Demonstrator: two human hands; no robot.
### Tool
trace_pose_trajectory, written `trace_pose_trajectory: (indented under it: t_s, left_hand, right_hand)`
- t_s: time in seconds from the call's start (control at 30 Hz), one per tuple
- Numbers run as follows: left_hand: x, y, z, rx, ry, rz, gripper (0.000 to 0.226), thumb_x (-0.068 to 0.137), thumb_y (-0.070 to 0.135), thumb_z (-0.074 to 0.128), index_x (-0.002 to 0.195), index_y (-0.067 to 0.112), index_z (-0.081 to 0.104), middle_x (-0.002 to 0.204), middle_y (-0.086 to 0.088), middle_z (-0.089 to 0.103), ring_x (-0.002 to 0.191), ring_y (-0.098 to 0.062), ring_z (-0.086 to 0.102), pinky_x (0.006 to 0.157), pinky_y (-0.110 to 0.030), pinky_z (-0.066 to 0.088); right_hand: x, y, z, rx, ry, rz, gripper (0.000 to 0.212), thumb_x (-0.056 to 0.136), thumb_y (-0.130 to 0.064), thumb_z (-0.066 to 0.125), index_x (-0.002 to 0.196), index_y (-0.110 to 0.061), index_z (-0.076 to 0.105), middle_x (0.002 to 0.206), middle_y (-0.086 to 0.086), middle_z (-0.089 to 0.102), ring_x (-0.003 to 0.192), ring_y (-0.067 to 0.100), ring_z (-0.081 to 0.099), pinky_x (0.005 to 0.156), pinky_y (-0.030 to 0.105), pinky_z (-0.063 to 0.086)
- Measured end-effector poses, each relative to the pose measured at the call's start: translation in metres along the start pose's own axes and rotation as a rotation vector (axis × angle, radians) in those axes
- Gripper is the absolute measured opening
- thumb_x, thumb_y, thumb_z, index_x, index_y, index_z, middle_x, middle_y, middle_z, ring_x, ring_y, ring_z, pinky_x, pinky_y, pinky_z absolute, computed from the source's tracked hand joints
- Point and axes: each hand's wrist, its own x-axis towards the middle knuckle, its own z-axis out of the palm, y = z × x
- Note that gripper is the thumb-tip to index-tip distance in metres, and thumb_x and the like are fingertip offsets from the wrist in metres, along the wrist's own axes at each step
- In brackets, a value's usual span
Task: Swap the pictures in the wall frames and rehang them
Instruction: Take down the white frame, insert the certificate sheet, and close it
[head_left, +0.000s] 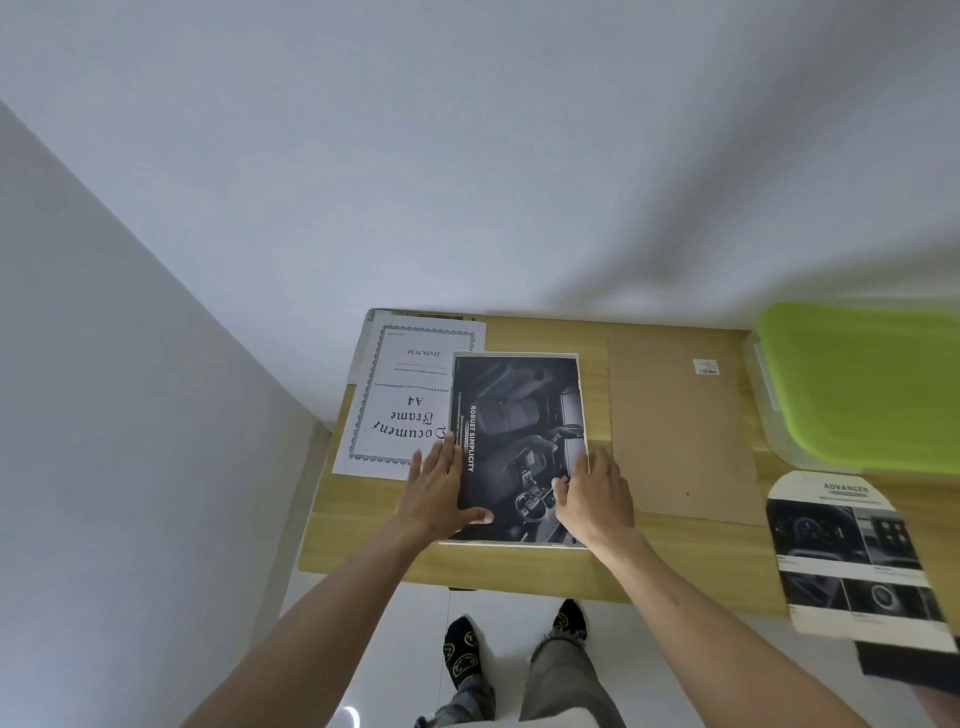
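Head view table (519, 571): a wood top against the wall, with the frame parts lying flat on it, so nothing hangs yet.
Green-lid box (857, 384): blurry, cut off at the right edge.
Brown backing board (680, 431): off its frame, lying just right of the dark picture.
Dark picture (519, 415): lies on a pale frame edge; I think it is being fitted in.
White paper (400, 400): taken out, partly under the dark picture.
Second picture (847, 551): waiting at the right, cut off.
Left hand (441, 488): flat, fingers straight, pressing the picture's left edge.
Right hand (597, 493): fingers bent at the right edge; grip unclear.
Hidden: the frame under the picture, wall hooks.
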Motion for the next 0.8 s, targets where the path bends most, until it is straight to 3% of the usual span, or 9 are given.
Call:
trace_pose_trajectory:
  t_s: [0.17, 0.23, 0.43, 0.6, 0.7, 0.8]
  left_hand:
    - [0.0, 0.002, 0.011, -0.012, -0.038, 0.009, 0.118, 0.081, 0.073, 0.052, 0.154, 0.007, -0.014, 0.16, -0.008, -0.024, 0.149, -0.023, -0.018, 0.121, -0.049, -0.007]
    - [0.003, 0.002, 0.01, -0.012, -0.033, 0.009, 0.116, 0.082, 0.072, 0.051, 0.154, 0.007, -0.013, 0.16, -0.008, -0.024, 0.149, -0.023, -0.018, 0.121, -0.049, -0.008]
    - [0.003, 0.0, 0.014, -0.072, -0.012, -0.001, 0.113, 0.082, 0.069, 0.053, 0.155, 0.011, -0.011, 0.161, -0.004, -0.022, 0.15, -0.022, -0.015, 0.12, -0.049, -0.008]
    - [0.002, -0.001, 0.012, -0.1, -0.016, -0.005, 0.112, 0.083, 0.067, 0.054, 0.155, 0.01, -0.01, 0.16, -0.004, -0.023, 0.15, -0.021, -0.016, 0.118, -0.049, -0.009]
    - [0.0, -0.001, 0.011, -0.108, -0.013, -0.004, 0.111, 0.084, 0.066, 0.054, 0.155, 0.011, -0.011, 0.161, -0.004, -0.023, 0.15, -0.021, -0.015, 0.12, -0.049, -0.009]
    - [-0.002, -0.002, 0.011, -0.124, -0.009, 0.002, 0.112, 0.083, 0.066, 0.054, 0.155, 0.011, -0.012, 0.161, -0.003, -0.023, 0.15, -0.022, -0.015, 0.121, -0.05, -0.008]
  right_hand:
    - [-0.004, -0.018, 0.013, 0.206, -0.062, 0.166, 0.071, 0.099, -0.043, 0.048, 0.149, 0.002, 0.025, 0.158, 0.023, 0.013, 0.148, 0.037, 0.016, 0.119, 0.042, 0.025]
    - [-0.001, -0.025, 0.011, 0.284, -0.057, 0.212, 0.071, 0.099, -0.044, 0.048, 0.149, 0.003, 0.027, 0.159, 0.022, 0.01, 0.148, 0.038, 0.014, 0.119, 0.042, 0.024]
    - [-0.001, -0.025, 0.006, 0.392, 0.051, 0.242, 0.058, 0.099, -0.044, 0.051, 0.142, -0.005, 0.049, 0.157, 0.017, 0.029, 0.147, 0.03, 0.025, 0.118, 0.039, 0.027]
    - [-0.003, -0.021, 0.002, 0.556, 0.159, 0.25, 0.04, 0.095, -0.039, 0.059, 0.121, -0.011, 0.07, 0.14, 0.009, 0.058, 0.132, 0.025, 0.051, 0.106, 0.037, 0.041]
    - [-0.003, -0.023, -0.007, 0.678, 0.233, 0.311, 0.035, 0.092, -0.032, 0.065, 0.121, -0.014, 0.068, 0.127, 0.005, 0.067, 0.112, 0.024, 0.064, 0.093, 0.033, 0.048]
    - [0.001, -0.02, -0.018, 0.831, 0.26, 0.365, 0.035, 0.092, -0.016, 0.067, 0.126, -0.009, 0.061, 0.12, 0.008, 0.068, 0.101, 0.023, 0.065, 0.085, 0.028, 0.048]
